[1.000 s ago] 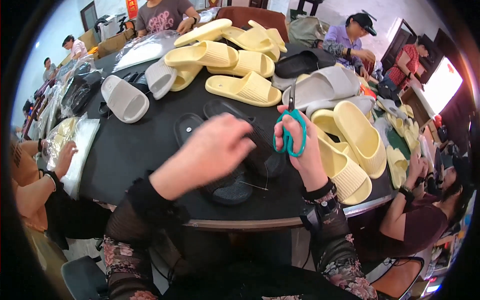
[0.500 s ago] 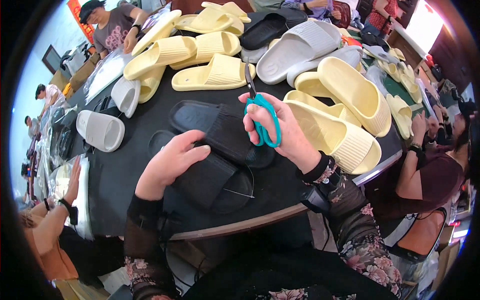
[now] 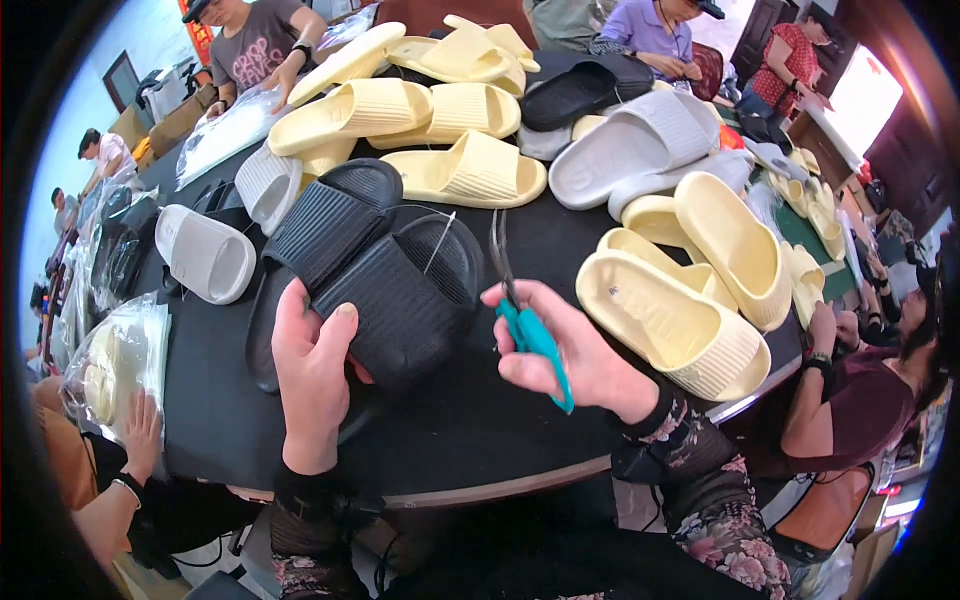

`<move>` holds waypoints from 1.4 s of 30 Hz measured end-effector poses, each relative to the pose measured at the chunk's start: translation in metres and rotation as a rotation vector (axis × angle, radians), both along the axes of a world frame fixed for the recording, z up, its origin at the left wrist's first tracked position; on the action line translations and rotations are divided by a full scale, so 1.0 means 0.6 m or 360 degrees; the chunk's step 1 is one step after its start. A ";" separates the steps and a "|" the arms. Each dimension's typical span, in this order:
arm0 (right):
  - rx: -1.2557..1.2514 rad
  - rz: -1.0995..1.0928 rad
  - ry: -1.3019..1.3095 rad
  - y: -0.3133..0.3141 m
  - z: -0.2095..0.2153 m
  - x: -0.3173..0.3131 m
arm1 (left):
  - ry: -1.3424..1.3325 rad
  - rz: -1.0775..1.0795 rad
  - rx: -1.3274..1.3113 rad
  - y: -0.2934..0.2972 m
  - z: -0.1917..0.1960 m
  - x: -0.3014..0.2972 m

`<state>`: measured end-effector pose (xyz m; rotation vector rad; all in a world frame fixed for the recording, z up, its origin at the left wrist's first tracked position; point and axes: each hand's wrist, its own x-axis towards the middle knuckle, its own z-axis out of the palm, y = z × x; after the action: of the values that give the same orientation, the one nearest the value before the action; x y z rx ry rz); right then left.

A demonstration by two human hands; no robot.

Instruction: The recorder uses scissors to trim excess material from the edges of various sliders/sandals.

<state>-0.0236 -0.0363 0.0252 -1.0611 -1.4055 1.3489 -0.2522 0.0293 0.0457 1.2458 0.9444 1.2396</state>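
A pair of black slippers (image 3: 400, 310) is in my left hand (image 3: 316, 365), whose fingers and thumb grip them between the two straps. The slippers are tilted up off the table, straps facing me. From the nearer slipper a thin clear thread with a white end (image 3: 440, 240) sticks up. My right hand (image 3: 585, 350) is closed around teal-handled scissors (image 3: 537, 345). Their dark blades point away from me, just right of the slippers and apart from them; whether the blades are parted is hard to see.
Yellow slippers (image 3: 460, 172) and grey slippers (image 3: 640, 145) are heaped along the far side of the dark table (image 3: 500, 440). More yellow slippers (image 3: 665, 315) lie on the right, and a grey slipper (image 3: 205, 253) on the left. Clear plastic bags (image 3: 145, 345) and co-workers surround the table.
My left hand has taken hold of the black slippers, lifting and turning them up toward the left. The scissors in my right hand have come down slightly.
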 end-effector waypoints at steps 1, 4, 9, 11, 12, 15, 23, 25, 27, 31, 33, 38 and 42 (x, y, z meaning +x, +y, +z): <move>0.0106 0.0012 -0.0136 -0.001 -0.005 -0.002 | -0.0032 0.0019 0.0043 -0.001 0.000 0.001; 0.0277 -0.0038 -0.0512 0.001 -0.001 -0.003 | -0.0022 0.0020 0.0079 -0.003 -0.007 -0.015; 0.0270 0.0015 -0.0827 0.000 0.016 -0.005 | 0.0067 0.0243 0.0134 -0.012 -0.006 -0.007; 0.0213 -0.0022 -0.0769 -0.004 0.015 -0.007 | 0.0082 0.0289 0.0207 -0.011 -0.017 -0.006; 0.0204 -0.0014 -0.0770 -0.005 0.016 -0.008 | 0.0103 0.0329 0.0292 -0.011 -0.022 -0.007; 0.0146 -0.0049 -0.0816 -0.007 0.015 -0.007 | 0.0208 0.0299 0.0371 -0.017 -0.029 -0.011; 0.0212 -0.0146 -0.0711 -0.006 0.001 -0.005 | 0.0314 0.0175 0.0538 -0.025 -0.026 -0.005; 0.0257 -0.0156 -0.0750 -0.007 0.003 -0.005 | 0.0326 0.0163 0.0565 -0.027 -0.030 -0.005; 0.0308 -0.0166 -0.0792 -0.008 0.004 -0.006 | 0.0297 0.0156 0.0567 -0.029 -0.032 -0.004; 0.0336 -0.0197 -0.0791 -0.008 0.000 -0.010 | 0.0250 0.0183 0.0518 -0.034 -0.036 -0.004; 0.0354 -0.0196 -0.0802 -0.009 -0.001 -0.010 | 0.0424 0.0155 0.0624 -0.035 -0.041 -0.010; 0.0350 -0.0192 -0.0799 -0.012 0.001 -0.012 | 0.0380 0.0126 0.0677 -0.033 -0.045 -0.005; 0.0298 -0.0179 -0.0759 -0.011 0.002 -0.011 | 0.0520 0.0103 0.0700 -0.032 -0.048 -0.014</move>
<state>-0.0302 -0.0431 0.0267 -1.3678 -1.7464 0.8934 -0.2605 0.0100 0.0168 1.8177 0.9784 1.3659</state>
